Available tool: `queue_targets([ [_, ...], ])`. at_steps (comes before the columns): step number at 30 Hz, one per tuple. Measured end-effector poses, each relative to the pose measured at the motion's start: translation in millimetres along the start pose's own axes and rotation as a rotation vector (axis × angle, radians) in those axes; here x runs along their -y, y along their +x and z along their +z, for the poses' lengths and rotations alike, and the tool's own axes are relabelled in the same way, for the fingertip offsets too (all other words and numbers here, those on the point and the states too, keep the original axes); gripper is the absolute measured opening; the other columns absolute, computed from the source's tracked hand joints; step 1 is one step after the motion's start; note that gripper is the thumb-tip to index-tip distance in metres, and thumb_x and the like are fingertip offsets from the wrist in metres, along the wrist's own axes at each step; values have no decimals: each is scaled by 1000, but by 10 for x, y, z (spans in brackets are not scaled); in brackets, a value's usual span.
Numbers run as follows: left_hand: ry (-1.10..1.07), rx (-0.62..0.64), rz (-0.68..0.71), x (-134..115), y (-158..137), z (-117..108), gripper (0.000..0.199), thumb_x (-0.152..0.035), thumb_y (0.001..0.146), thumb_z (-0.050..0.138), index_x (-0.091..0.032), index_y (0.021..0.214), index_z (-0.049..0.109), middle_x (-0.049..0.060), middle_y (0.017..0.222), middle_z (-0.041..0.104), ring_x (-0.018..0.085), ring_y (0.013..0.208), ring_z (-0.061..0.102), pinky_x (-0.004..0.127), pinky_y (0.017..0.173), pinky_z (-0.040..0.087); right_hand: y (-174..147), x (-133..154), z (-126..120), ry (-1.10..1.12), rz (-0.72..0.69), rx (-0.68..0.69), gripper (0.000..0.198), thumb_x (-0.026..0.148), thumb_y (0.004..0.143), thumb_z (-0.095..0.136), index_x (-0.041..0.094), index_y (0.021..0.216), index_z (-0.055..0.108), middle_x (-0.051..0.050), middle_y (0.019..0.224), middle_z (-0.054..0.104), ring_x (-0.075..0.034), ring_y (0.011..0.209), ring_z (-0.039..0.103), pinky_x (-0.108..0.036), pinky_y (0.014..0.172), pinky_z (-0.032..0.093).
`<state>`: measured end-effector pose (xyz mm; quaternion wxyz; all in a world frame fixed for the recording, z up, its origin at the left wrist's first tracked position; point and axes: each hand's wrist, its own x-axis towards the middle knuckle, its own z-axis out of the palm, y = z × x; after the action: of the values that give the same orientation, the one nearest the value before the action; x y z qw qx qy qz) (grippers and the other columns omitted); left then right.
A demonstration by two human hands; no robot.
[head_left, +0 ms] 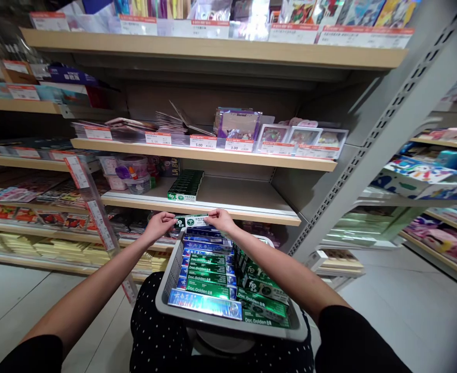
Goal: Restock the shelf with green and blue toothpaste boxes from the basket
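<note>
Between my two hands is a green-and-white toothpaste box (pixel 191 221), held level just in front of the low shelf. My left hand (pixel 160 227) pinches its left end, and my right hand (pixel 221 220) grips the right end. Below them a grey plastic basket (pixel 170 282) rests on my lap. Inside it lie stacks of blue toothpaste boxes (pixel 207 303) and green Doc.Golden boxes (pixel 208 288), with more dark green boxes on the right, partly covered by my right forearm. On the shelf beyond my hands, a row of similar green boxes (pixel 185 187) runs from front to back.
The low shelf (pixel 244 199) also carries clear plastic tubs (pixel 133 173) on its left. Above it, another shelf board (pixel 208 153) juts out with cards and boxed items. A price-tag strip (pixel 96 217) stands at left, and a slotted metal upright (pixel 364 140) at right.
</note>
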<state>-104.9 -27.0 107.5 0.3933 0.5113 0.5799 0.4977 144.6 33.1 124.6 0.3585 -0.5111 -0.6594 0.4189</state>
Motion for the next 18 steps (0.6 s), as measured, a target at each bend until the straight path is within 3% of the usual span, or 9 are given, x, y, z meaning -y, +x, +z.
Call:
queue_targets([
  [4,126,-111,146,-167,273,-219,42,-44,65,74,-14,93,63,8,86,73,22,81,69,34,74,56,172,214,215,-20,-60,-92,26,27,72,74,16,91,61,-6,92,70,-16,84,68,-26,76,53],
  [8,312,-244,238,-281,502,-287,26,-31,76,65,-15,97,63,10,96,73,23,92,68,34,84,53,354,322,454,11,-101,-178,28,24,74,69,17,99,58,-6,99,70,-15,89,67,-26,81,53],
  [12,457,-327,213,-268,606,-240,19,-22,80,59,-15,97,62,12,100,72,24,97,67,36,88,51,500,278,636,-18,-108,-230,25,18,74,65,17,98,57,-5,100,69,-15,90,67,-27,84,52],
  [18,480,-315,219,-177,673,-243,20,-22,81,60,-15,100,61,12,102,71,24,99,67,35,88,51,617,228,707,-50,-162,-270,22,16,75,62,17,96,56,-8,107,63,-15,85,66,-26,81,52],
])
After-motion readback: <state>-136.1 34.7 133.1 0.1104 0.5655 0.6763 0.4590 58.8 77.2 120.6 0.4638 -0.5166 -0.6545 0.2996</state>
